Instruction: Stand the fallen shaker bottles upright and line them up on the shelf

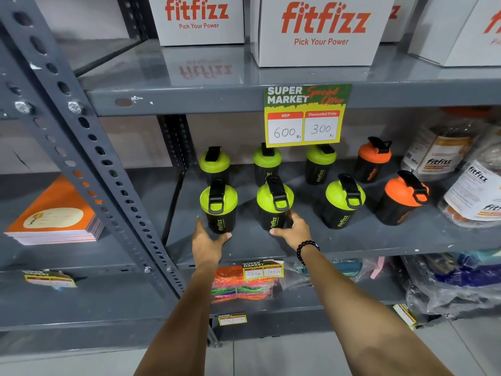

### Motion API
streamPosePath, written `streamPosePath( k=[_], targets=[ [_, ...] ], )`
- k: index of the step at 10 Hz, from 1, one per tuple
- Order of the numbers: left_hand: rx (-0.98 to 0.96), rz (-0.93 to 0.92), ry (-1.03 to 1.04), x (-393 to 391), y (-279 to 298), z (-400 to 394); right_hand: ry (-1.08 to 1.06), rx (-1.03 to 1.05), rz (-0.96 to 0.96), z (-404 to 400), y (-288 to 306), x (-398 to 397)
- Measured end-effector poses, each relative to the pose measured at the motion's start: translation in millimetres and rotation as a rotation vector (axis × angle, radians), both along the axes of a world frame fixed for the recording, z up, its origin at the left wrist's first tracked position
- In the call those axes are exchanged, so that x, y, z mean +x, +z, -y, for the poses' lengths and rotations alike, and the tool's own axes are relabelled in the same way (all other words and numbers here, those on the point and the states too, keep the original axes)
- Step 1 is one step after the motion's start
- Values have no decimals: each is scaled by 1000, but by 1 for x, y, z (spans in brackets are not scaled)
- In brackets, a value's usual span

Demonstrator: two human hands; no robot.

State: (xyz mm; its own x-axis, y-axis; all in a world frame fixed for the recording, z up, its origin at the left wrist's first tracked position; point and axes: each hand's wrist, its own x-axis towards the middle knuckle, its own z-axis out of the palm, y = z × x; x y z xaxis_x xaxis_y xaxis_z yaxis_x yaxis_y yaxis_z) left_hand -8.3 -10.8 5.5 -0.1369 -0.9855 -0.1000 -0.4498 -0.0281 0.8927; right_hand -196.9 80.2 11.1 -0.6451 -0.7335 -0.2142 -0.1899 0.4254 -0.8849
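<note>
Several black shaker bottles stand upright in two rows on the grey middle shelf [352,240]. The front row holds three green-lidded bottles and an orange-lidded one [401,198]; the back row matches it. My left hand [207,244] cups the base of the front-left green-lidded bottle [219,207], thumb and fingers around it. My right hand [292,230], with a black bead bracelet at the wrist, grips the lower part of the second green-lidded bottle [274,204]. The third green-lidded bottle [343,200] stands free to the right.
A price tag [306,115] hangs from the upper shelf edge over the back row. White fitfizz boxes [320,28] sit above. Supplement jars [471,191] crowd the right end. An orange notebook stack [55,213] lies on the left bay, beyond the perforated post [89,158].
</note>
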Motion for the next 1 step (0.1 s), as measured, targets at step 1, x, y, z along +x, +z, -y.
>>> streamPosePath(
  k=[1],
  targets=[
    [1, 49, -10, 4, 0, -10, -31, 49, -20, -4, 2, 5]
  ],
)
